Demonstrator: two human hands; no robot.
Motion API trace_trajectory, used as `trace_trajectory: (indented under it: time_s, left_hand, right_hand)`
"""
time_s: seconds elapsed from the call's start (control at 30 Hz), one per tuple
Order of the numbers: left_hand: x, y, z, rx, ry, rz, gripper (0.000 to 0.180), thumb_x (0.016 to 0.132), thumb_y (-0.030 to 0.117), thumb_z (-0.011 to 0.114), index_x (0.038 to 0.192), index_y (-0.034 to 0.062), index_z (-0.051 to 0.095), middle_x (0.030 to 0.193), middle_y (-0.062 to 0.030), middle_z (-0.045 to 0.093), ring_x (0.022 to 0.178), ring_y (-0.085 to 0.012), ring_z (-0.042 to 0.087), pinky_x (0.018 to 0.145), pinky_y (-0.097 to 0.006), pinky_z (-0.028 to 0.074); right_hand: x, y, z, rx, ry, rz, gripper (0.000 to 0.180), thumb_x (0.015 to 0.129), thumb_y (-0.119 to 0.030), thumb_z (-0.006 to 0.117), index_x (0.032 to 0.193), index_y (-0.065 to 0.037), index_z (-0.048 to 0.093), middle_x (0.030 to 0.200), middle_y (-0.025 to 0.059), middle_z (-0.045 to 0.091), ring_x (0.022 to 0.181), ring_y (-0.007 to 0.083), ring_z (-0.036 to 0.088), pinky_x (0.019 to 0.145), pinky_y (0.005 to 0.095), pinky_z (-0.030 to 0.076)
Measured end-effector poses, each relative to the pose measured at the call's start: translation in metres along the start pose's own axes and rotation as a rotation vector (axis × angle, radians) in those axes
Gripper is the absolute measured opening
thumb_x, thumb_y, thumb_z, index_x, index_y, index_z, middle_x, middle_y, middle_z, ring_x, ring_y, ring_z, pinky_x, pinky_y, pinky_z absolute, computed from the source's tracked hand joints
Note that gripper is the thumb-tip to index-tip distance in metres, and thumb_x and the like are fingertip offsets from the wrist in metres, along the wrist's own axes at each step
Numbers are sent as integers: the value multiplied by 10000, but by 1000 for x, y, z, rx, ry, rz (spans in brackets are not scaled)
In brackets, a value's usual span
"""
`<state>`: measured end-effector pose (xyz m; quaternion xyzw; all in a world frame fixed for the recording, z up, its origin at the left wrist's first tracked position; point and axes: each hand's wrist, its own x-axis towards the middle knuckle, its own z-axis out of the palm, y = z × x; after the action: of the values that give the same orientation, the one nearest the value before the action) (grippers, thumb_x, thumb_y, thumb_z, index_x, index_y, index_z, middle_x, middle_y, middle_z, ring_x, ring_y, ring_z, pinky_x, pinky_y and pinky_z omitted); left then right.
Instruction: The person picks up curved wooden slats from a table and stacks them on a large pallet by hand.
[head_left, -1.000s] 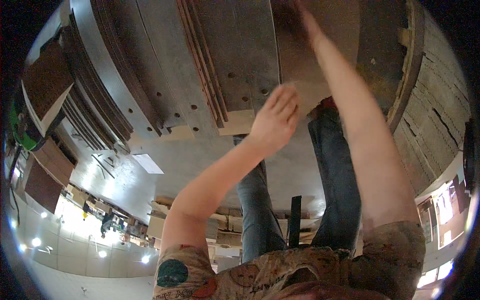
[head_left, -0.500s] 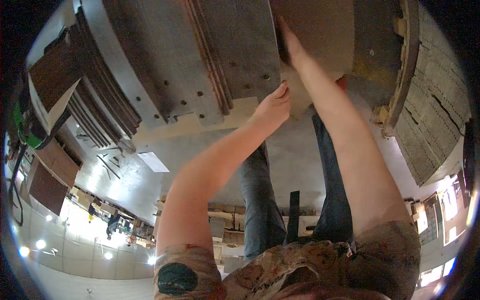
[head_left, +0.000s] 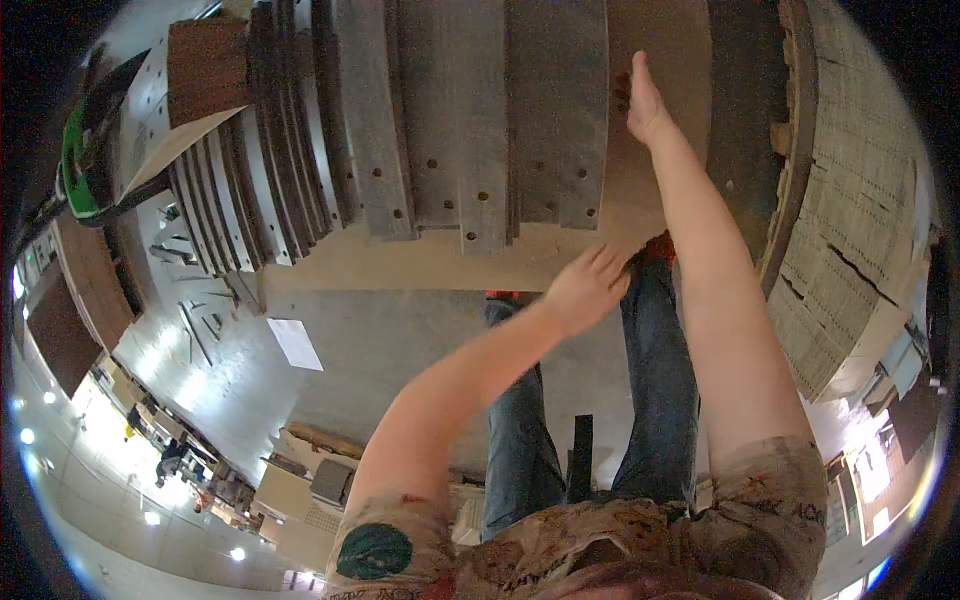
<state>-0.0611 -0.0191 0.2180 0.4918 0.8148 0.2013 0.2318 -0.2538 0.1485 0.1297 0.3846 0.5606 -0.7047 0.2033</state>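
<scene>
Long dark grey boards (head_left: pixel 555 110) with drilled holes near their ends lie in overlapping layers on a brown sheet (head_left: pixel 400 262). My right hand (head_left: pixel 647 108) is beside the rightmost board's long edge, a small gap apart, with its fingers stretched out and nothing visible in it. Below that board's near end, over the sheet's front edge, my left hand (head_left: pixel 588 288) has its fingers extended and slightly apart. It appears to hold nothing and is a little blurred.
More boards stand on edge in a row (head_left: pixel 250 190) at left. Beyond them is a green-and-black tool (head_left: pixel 80 165), partly cut off. A white paper (head_left: pixel 295 343) lies on the grey floor. At right rises a tall stack of perforated light panels (head_left: pixel 845 230).
The view has shifted, with the boards now further left. My left hand has drawn back from the board's near corner and its fingers have opened. My right hand has come away from the board's edge.
</scene>
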Motion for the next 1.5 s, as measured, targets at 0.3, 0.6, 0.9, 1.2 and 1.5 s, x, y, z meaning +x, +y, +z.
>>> trace_trajectory:
  time_s: [0.3,0.6,0.9,1.2,1.5]
  left_hand:
    - [-236,127,8,-643,236,-971,249,785,180,618,1001,59,595,1064,-120,581,1006,-309,528,873,-433,379]
    - [-258,119,20,-892,455,-1275,263,814,262,591,954,42,632,880,-158,630,699,-311,597,698,-386,463]
    - [-443,147,-16,-836,361,-1673,375,845,395,493,971,73,639,899,-158,639,871,-333,599,765,-393,471]
    - [-556,263,92,-930,104,-1622,514,855,509,420,964,56,637,854,-187,635,872,-337,601,798,-417,450]
    - [-619,87,-50,-1104,839,-1732,504,843,496,494,903,5,591,775,-129,621,724,-230,600,621,-332,458]
  right_hand:
    - [41,-52,30,-77,-91,-46,834,829,-678,281,1364,-39,269,1412,135,264,1290,291,257,1045,429,219]
    - [-85,63,-151,-513,113,269,881,774,-756,248,1215,-25,468,1153,131,535,1037,269,504,898,398,383]
    - [-392,207,-120,-1136,-126,638,494,862,-493,476,1001,-26,558,844,106,592,645,202,574,529,333,463]
    - [-366,218,-105,-960,-96,172,579,843,-470,520,1232,-47,453,1053,92,545,755,212,590,618,316,488]
    - [-498,223,1,-459,71,483,781,783,-633,479,1293,-51,374,1187,170,498,905,293,562,737,449,472]
